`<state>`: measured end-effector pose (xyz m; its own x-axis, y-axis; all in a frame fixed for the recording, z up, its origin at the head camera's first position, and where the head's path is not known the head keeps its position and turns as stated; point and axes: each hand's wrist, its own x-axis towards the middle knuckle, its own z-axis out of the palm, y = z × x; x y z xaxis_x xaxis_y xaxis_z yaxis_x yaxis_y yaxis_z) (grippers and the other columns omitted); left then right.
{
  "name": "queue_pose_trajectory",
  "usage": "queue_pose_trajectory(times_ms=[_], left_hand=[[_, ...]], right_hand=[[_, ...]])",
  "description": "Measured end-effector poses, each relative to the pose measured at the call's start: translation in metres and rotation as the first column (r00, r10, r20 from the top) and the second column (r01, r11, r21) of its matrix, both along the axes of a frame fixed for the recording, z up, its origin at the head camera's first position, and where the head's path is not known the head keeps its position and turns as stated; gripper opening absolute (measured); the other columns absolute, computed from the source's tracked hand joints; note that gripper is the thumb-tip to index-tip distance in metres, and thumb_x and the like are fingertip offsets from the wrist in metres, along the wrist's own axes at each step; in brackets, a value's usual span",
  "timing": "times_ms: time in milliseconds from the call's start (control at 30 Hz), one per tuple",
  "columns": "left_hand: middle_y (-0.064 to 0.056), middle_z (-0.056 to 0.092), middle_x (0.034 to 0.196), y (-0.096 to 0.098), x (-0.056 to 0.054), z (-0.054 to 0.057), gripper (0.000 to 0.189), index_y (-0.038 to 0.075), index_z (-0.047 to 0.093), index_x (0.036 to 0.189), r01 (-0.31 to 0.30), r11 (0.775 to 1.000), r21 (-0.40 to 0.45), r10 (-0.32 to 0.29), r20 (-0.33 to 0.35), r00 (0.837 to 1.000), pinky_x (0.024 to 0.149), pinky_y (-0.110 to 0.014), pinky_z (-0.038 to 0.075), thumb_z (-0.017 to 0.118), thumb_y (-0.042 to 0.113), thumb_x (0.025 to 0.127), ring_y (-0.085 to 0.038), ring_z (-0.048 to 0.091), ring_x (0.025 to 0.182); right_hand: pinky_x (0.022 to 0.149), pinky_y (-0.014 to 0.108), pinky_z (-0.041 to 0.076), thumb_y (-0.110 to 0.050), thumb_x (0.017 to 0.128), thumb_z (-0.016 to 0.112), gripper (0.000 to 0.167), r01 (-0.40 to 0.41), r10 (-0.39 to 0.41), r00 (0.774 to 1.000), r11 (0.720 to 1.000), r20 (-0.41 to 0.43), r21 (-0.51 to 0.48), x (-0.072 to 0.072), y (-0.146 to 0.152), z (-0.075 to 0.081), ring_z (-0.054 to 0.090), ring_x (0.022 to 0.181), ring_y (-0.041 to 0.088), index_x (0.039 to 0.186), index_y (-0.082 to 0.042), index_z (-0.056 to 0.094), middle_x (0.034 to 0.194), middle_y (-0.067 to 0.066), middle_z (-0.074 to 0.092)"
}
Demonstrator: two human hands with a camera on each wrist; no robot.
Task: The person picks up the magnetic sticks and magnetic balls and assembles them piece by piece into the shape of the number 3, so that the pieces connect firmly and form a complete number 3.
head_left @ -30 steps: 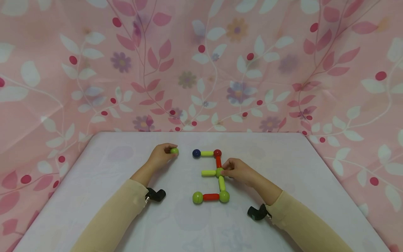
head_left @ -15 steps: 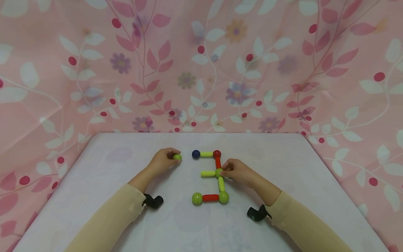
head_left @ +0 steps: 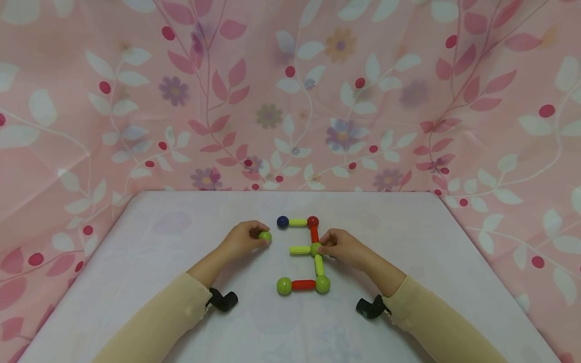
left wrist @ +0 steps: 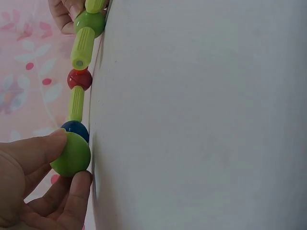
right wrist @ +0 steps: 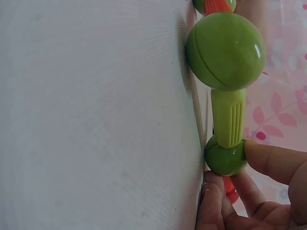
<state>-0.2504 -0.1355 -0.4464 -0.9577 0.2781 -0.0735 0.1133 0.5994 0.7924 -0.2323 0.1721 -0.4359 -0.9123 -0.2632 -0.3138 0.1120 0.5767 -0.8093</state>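
Note:
My left hand [head_left: 244, 239] pinches a loose green ball [left wrist: 74, 155] between thumb and fingers, a little left of the free end of a yellow-green rod [head_left: 300, 250]. My right hand [head_left: 343, 247] grips the middle green ball [right wrist: 225, 158] of a figure built from balls and rods. From that ball, a red rod [head_left: 314, 234] leads up to a red ball [head_left: 313, 222], and another yellow-green rod [right wrist: 229, 117] leads down to a corner green ball [right wrist: 226, 51]. A top yellow-green rod [head_left: 297, 222] joins the red ball to a dark blue ball [head_left: 283, 222].
At the figure's near end, a red rod [head_left: 303, 285] links the corner ball with a green ball [head_left: 284, 286] on the left. The figure lies on a white-covered table [head_left: 399, 217], with a pink floral cloth [head_left: 290, 101] hanging behind.
My left hand has moved right and toward me with the green ball, nearing the middle rod's free end. The right hand and the figure have stayed in place.

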Motion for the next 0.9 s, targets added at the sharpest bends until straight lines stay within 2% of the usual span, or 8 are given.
queue_pose_trajectory(times_ms=[167, 433, 600, 900], left_hand=[[0.002, 0.069, 0.106, 0.006, 0.005, -0.002, 0.029, 0.013, 0.071, 0.114, 0.017, 1.000, 0.002, -0.017, 0.009, 1.000, 0.091, -0.037, 0.053, 0.080, 0.017, 0.087, -0.018, 0.064, 0.101], [0.004, 0.068, 0.102, 0.018, 0.015, 0.002, 0.027, 0.016, 0.070, 0.108, 0.060, 0.998, 0.000, -0.060, 0.031, 0.998, 0.086, -0.035, 0.054, 0.082, 0.018, 0.084, -0.016, 0.064, 0.098], [0.007, 0.068, 0.099, 0.023, 0.016, 0.000, 0.027, 0.018, 0.070, 0.106, 0.084, 0.996, -0.011, -0.084, 0.037, 0.996, 0.084, -0.032, 0.053, 0.084, 0.021, 0.083, -0.013, 0.063, 0.094], [0.006, 0.067, 0.095, 0.029, 0.019, -0.002, 0.028, 0.018, 0.068, 0.103, 0.087, 0.996, -0.011, -0.087, 0.037, 0.996, 0.076, -0.029, 0.053, 0.085, 0.023, 0.082, -0.014, 0.061, 0.089]], right_hand=[[0.069, 0.029, 0.045, -0.016, 0.093, 0.072, 0.017, -0.001, 0.001, 1.000, 1.000, 0.002, 0.002, 0.001, 0.000, 0.001, 0.053, 0.082, 0.020, 0.105, -0.007, 0.064, 0.092, 0.006, 0.061], [0.068, 0.029, 0.044, -0.016, 0.092, 0.073, 0.017, 0.002, -0.002, 1.000, 1.000, 0.000, -0.012, 0.000, 0.000, 0.000, 0.053, 0.081, 0.019, 0.104, -0.007, 0.064, 0.091, 0.006, 0.061], [0.068, 0.029, 0.044, -0.016, 0.092, 0.073, 0.017, 0.002, -0.002, 1.000, 1.000, 0.000, -0.012, 0.000, 0.000, 0.000, 0.052, 0.081, 0.019, 0.104, -0.007, 0.064, 0.090, 0.006, 0.060], [0.068, 0.029, 0.044, -0.017, 0.092, 0.073, 0.018, -0.002, 0.002, 1.000, 1.000, 0.000, -0.006, 0.000, 0.000, 0.000, 0.052, 0.081, 0.020, 0.104, -0.008, 0.064, 0.090, 0.006, 0.060]])
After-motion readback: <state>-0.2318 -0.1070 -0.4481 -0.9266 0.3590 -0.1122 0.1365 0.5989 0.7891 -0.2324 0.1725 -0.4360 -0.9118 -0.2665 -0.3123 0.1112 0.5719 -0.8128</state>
